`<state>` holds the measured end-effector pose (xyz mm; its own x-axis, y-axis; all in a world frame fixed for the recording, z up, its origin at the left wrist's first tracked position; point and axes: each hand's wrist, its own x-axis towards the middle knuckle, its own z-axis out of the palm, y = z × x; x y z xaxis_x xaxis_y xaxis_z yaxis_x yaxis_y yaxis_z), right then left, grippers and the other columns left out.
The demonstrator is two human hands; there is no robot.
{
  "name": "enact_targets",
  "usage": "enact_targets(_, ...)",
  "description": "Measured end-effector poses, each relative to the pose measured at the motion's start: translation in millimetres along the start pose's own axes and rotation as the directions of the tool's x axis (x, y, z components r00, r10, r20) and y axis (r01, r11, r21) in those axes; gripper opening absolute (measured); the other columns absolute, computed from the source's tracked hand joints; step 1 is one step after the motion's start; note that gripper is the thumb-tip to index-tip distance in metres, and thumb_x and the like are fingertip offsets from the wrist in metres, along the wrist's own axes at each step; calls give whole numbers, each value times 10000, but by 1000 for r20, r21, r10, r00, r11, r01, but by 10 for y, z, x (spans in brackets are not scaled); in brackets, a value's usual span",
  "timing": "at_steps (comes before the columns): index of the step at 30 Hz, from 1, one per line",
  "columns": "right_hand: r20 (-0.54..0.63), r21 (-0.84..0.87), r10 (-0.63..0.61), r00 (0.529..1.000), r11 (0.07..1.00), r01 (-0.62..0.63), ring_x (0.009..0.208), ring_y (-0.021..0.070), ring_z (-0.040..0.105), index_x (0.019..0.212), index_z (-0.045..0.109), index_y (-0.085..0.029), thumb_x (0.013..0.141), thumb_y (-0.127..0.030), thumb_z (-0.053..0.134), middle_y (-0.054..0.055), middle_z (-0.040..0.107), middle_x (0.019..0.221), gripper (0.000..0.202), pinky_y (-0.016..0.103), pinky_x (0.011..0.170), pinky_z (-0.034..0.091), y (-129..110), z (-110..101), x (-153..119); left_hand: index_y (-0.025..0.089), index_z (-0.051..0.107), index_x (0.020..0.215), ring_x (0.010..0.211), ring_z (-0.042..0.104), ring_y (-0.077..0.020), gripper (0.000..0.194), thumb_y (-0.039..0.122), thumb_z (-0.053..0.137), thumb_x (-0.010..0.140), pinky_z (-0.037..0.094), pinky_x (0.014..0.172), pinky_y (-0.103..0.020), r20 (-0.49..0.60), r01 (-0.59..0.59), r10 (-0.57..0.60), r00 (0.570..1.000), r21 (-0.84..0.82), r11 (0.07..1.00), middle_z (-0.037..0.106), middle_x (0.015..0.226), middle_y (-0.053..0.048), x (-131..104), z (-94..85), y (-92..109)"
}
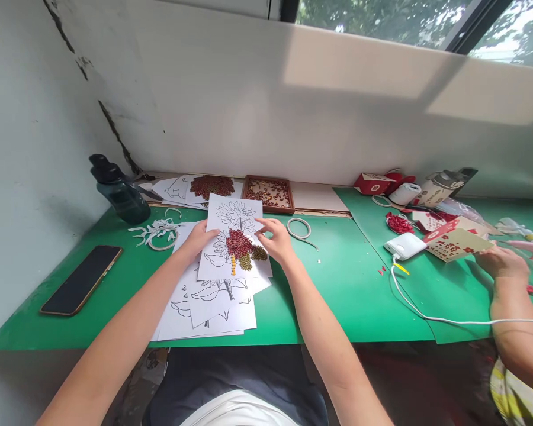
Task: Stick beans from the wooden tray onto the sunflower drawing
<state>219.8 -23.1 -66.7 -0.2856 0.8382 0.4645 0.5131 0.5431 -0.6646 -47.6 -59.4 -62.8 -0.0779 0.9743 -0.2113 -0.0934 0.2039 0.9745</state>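
A white sheet printed with sunflower outlines is raised at a slant above a stack of similar drawings. Partly covering it are red beans, a short column of yellow kernels and patches of green beans. My left hand grips the sheet's left edge, thumb on top and the other fingers hidden. At the right edge, my right hand has its thumb and forefinger apart over the paper, with nothing visible between them. Under the raised sheet lie loose line drawings.
Behind are a bean-covered picture and a brown tray of beans. At left lie a phone, dark bottle and white scraps. At right, another person's hand holds a decorated box near a white charger.
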Motion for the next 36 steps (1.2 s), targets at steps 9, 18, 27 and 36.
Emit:
enact_targets(9,167,-24,58,984,998,-55,1100,259,726,1286,797,-239,869,-90,672,75,797,1071,460,413,1014,540,-39,57,-25,152,693,1204,901,781,-308,647,394,884,635,621,774,-395,8,-16,16,1000,-2,1000,803,1152,-151,7,4,-20)
enact_targets(18,159,-78,124,980,991,-113,1115,277,681,1315,773,-243,883,-98,635,44,815,968,475,411,972,525,-73,40,-27,169,687,1185,862,778,-294,588,348,862,654,625,728,-383,-5,5,-5,1000,-6,1000,804,1114,-141,-4,14,-6)
enact_targets(27,186,-67,98,978,994,-86,1137,273,673,1287,782,-240,880,-94,651,47,803,957,453,398,978,523,-69,57,-40,167,693,1185,920,781,-312,591,353,862,650,633,785,-406,-9,-17,17,1000,25,1000,803,1145,-138,-7,10,-9)
enact_targets(36,203,-17,49,978,999,-47,1127,265,686,1241,802,-259,867,-90,654,33,789,911,436,399,978,535,-74,58,-42,181,696,1202,1021,778,-337,596,343,871,656,639,870,-446,-24,-34,35,999,42,999,792,1210,-145,-4,4,-39)
